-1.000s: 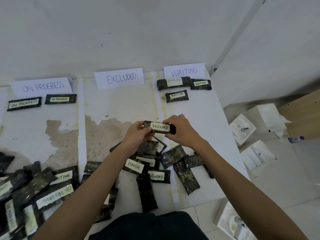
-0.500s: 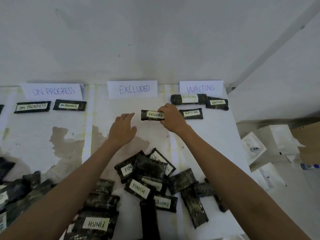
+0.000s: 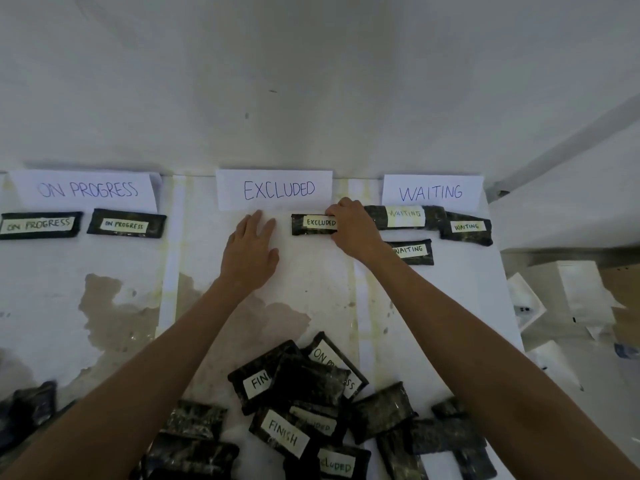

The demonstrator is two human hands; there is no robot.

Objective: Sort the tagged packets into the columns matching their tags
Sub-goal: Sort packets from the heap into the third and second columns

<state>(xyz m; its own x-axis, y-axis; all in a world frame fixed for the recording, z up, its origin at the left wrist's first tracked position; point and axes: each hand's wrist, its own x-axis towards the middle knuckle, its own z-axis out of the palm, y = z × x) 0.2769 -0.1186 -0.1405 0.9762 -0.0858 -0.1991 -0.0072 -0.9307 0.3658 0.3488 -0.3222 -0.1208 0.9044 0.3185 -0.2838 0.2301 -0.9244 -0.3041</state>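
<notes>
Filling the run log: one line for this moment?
right hand: grips packet below EXCLUDED sign | left hand: open beside it

Three signs at the back: ON PROGRESS [image 3: 83, 190], EXCLUDED [image 3: 273, 189], WAITING [image 3: 432, 192]. Sorted under 'em: two ON PROGRESS pkts [image 3: 40, 225] [image 3: 125, 224], one EXCLUDED pkt [image 3: 311, 223], three WAITING pkts [image 3: 405, 216] [image 3: 467, 227] [image 3: 412, 251], so six laid out. Now the pile [image 3: 311, 393] up front, tags I can read: two FINISH [image 3: 258, 382] [image 3: 284, 436], one ON PROGRESS [image 3: 332, 365], two EXCLUDED [image 3: 317, 426] [image 3: 336, 465]. The rest overlap, tags hidden, can't get a no. Two hands: left hand [image 3: 249, 251], right hand [image 3: 353, 226].
</notes>
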